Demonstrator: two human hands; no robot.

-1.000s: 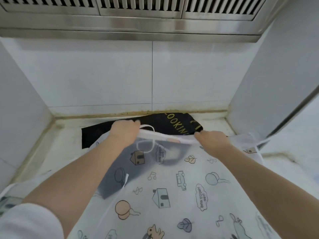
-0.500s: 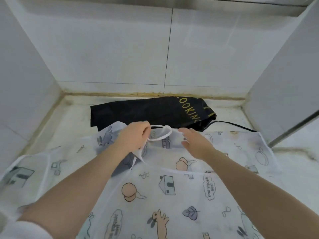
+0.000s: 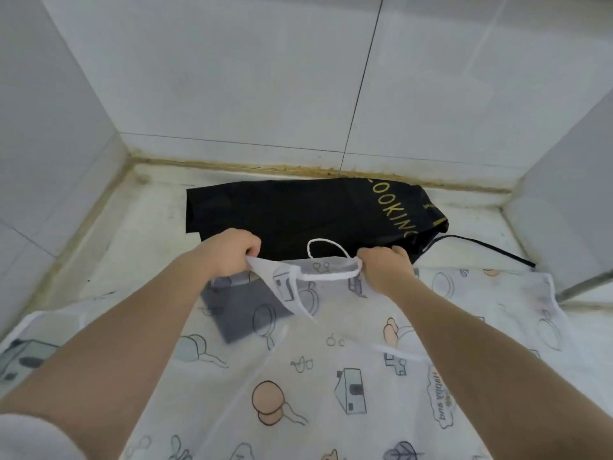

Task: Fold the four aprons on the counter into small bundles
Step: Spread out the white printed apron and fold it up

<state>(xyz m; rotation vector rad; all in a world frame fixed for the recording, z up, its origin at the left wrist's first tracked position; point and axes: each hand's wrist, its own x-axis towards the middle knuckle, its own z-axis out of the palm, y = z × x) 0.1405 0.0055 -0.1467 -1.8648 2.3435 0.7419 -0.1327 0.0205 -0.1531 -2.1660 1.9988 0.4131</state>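
A white apron [image 3: 331, 376] printed with cartoon houses and animals lies spread over the near counter. My left hand [image 3: 229, 254] pinches its top left corner. My right hand [image 3: 386, 265] grips the top right corner, where the white neck loop [image 3: 326, 244] arcs up between the hands. Behind them a black apron [image 3: 298, 214] with yellow lettering lies folded long against the back wall, its black strap [image 3: 481, 245] trailing right. A grey cloth [image 3: 242, 310] shows through the thin white fabric below my left hand.
The counter [image 3: 139, 234] is a stained pale slab boxed in by white tiled walls at the back [image 3: 265, 78], left and right. A brownish grime line runs along the back joint. The right wall ends in a metal edge [image 3: 583, 283].
The view has tilted down, dropping the hood out of sight. My hands lowered the apron's top edge toward the counter and spread apart again, holding its two corners in front of the black apron.
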